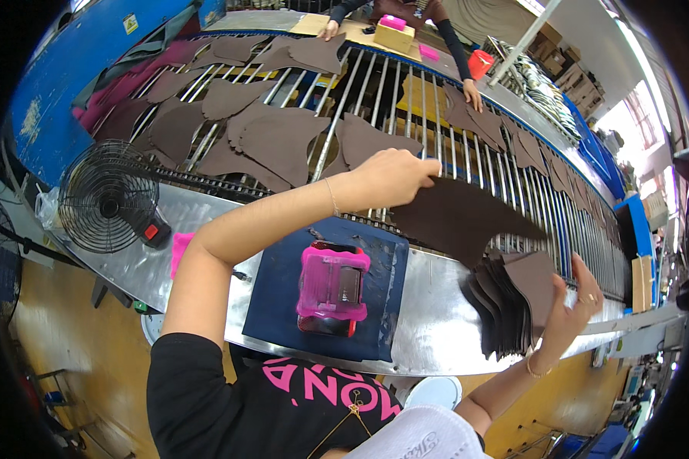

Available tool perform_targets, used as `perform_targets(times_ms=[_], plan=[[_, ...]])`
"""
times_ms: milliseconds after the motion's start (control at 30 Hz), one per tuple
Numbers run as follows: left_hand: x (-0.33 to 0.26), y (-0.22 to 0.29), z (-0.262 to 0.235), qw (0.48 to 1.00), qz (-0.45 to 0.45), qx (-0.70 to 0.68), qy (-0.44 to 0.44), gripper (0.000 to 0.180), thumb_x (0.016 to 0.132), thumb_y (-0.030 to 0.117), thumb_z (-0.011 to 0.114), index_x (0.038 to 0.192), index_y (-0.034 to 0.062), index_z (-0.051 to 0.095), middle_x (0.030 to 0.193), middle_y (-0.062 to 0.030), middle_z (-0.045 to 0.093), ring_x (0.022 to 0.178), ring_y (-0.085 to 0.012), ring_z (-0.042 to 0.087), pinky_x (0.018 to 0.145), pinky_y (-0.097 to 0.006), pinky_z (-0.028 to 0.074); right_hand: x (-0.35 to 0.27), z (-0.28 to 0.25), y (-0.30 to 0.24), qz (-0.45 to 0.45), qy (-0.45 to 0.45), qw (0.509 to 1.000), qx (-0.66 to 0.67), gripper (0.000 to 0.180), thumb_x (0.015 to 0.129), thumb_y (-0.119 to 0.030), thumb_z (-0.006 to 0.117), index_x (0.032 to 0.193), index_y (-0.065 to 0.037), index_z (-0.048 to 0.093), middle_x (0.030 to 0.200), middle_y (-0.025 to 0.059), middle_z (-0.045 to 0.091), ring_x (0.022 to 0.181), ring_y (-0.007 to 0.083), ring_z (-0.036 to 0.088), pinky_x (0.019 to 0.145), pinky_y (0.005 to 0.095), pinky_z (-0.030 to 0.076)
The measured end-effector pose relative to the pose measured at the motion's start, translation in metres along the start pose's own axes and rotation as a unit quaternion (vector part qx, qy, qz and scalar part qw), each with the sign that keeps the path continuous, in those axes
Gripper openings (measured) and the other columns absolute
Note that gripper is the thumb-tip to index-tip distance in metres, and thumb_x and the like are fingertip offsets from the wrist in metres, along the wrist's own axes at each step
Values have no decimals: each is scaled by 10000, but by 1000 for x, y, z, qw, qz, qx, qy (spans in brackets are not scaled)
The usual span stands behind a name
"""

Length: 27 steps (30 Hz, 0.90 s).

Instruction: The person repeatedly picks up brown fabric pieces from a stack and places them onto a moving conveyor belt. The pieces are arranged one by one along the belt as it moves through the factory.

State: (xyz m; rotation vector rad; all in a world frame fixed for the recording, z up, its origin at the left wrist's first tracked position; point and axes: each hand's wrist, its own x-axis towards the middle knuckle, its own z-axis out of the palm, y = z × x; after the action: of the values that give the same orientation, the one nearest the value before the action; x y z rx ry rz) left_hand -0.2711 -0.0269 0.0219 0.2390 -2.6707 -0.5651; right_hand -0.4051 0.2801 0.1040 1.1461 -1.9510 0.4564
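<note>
My left hand [396, 179] pinches the edge of a dark brown cut piece [467, 218], which looks like leather or sheet material. The piece hangs above the near edge of the roller conveyor, its right end over a stack of similar brown pieces [505, 306]. This stack stands on the metal table. My right hand [576, 310] is at the right side of the stack, thumb and fingers apart; whether it touches the stack is hard to tell. More brown pieces [272, 138] lie in overlapping groups on the conveyor [390, 107].
A round wire fan [109, 197] stands at the table's left. A pink holder with a phone-like device [334, 283] rests on a dark blue sheet [275, 306]. Across the conveyor a co-worker's hands [473, 96] touch pieces, beside a box [394, 36] and red container [480, 64].
</note>
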Motion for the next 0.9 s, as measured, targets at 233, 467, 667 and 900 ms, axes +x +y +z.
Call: perform_targets(times_ms=[233, 467, 667, 900], plan=[[-12, -135, 16, 848, -230, -426, 213, 219, 896, 81, 545, 1067, -49, 500, 729, -122, 600, 454, -160, 597, 383, -276, 450, -104, 34, 126, 374, -136, 906, -141, 477, 946, -425, 479, 1145, -13, 616, 1055, 187, 642, 969, 305, 588, 884, 405, 429], [-14, -273, 42, 727, -384, -436, 365, 320, 899, 69, 541, 1171, -82, 467, 887, -143, 611, 476, -155, 603, 362, -246, 414, -253, 81, 241, 491, -219, 841, -61, 692, 918, -548, 442, 1158, 88, 569, 1140, 286, 585, 1048, 431, 552, 908, 440, 429], [-20, -333, 72, 656, -440, -459, 408, 351, 884, 34, 534, 1205, -71, 437, 925, -157, 587, 497, -178, 614, 358, -263, 421, -230, 89, 230, 448, -270, 829, -195, 591, 930, -447, 485, 1082, 111, 601, 1033, 315, 611, 984, 448, 577, 843, 470, 448], [11, -336, 92, 623, -466, -496, 386, 262, 901, 28, 515, 1146, -39, 454, 942, -155, 594, 564, -190, 642, 400, -259, 461, -239, 84, 235, 450, -219, 833, -234, 524, 907, -439, 534, 1033, 57, 643, 993, 267, 641, 922, 418, 611, 811, 473, 467]])
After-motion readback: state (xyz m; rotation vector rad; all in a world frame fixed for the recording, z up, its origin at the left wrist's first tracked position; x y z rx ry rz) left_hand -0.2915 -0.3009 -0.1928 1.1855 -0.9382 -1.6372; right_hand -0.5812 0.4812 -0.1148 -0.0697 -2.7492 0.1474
